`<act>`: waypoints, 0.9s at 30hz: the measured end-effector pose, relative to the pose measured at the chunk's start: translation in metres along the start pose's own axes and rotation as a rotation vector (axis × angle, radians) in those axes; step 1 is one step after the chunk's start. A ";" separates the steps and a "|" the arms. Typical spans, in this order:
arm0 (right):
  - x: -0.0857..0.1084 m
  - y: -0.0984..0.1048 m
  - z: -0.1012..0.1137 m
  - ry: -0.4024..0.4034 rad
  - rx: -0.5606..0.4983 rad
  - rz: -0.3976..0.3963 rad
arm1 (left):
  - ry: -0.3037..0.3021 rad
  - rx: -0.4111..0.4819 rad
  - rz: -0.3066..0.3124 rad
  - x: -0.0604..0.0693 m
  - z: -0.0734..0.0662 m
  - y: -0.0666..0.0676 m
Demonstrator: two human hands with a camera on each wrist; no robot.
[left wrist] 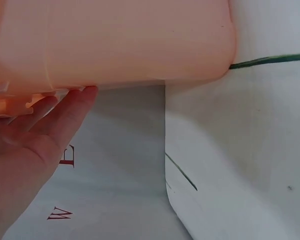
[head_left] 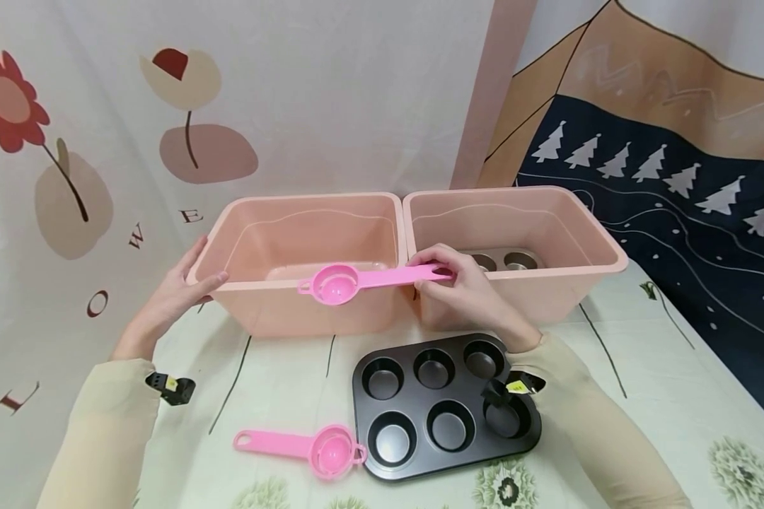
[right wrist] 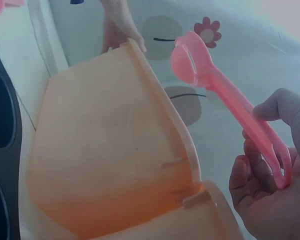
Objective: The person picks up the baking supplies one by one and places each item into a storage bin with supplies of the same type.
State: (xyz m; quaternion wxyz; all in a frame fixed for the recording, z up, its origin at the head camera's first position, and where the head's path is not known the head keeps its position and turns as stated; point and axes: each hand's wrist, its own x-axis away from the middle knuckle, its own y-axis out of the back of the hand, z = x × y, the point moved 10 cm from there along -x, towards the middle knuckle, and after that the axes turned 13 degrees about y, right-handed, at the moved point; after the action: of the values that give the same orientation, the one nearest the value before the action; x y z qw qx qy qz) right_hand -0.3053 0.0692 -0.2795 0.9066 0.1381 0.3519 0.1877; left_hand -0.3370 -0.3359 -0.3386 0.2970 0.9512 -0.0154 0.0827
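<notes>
My right hand point(head_left: 455, 283) pinches the handle of a pink egg separator point(head_left: 336, 284) above the front rims where two pink bins meet; the right wrist view shows the thumb of that hand point(right wrist: 275, 160) on the separator's handle point(right wrist: 240, 105). At the left bin point(head_left: 312, 311), my left hand point(head_left: 175, 297) rests on the left end of the rim, thumb over the front corner. In the left wrist view the fingers of the left hand point(left wrist: 35, 140) touch the bin's side point(left wrist: 130, 40). A second pink separator point(head_left: 334, 452) lies on the table.
A black muffin tin point(head_left: 442, 406) lies in front of the bins, beside the second separator. Inside the right bin point(head_left: 516, 300) is another muffin tin point(head_left: 521, 261), partly hidden. Printed cloth point(head_left: 356, 85) hangs behind the bins.
</notes>
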 end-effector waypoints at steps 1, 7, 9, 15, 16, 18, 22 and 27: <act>-0.001 -0.002 0.000 -0.002 -0.008 0.005 | -0.003 0.003 0.003 0.000 0.000 0.000; -0.009 -0.008 0.003 0.001 -0.048 0.022 | -0.013 0.027 0.019 0.001 -0.001 -0.001; -0.012 -0.010 0.003 0.006 -0.052 0.028 | -0.011 0.034 0.016 0.002 -0.001 -0.001; -0.019 -0.015 0.002 0.013 -0.041 0.048 | -0.008 0.026 0.007 0.003 -0.002 0.000; -0.020 -0.016 0.002 0.013 -0.040 0.051 | -0.010 0.025 0.007 0.004 -0.002 0.000; -0.022 -0.017 0.002 0.010 -0.040 0.053 | -0.014 0.029 0.007 0.004 -0.003 0.000; -0.026 -0.020 0.001 0.007 -0.058 0.056 | -0.024 0.039 0.007 0.004 -0.003 0.000; -0.032 -0.024 0.001 0.000 -0.055 0.066 | -0.019 0.034 0.004 0.003 -0.003 0.000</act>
State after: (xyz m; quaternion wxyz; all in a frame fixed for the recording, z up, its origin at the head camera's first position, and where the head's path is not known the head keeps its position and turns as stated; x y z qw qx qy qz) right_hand -0.3208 0.0334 -0.2693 0.9034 0.1246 0.3419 0.2269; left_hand -0.3343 -0.3344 -0.3360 0.2807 0.9567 -0.0185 0.0746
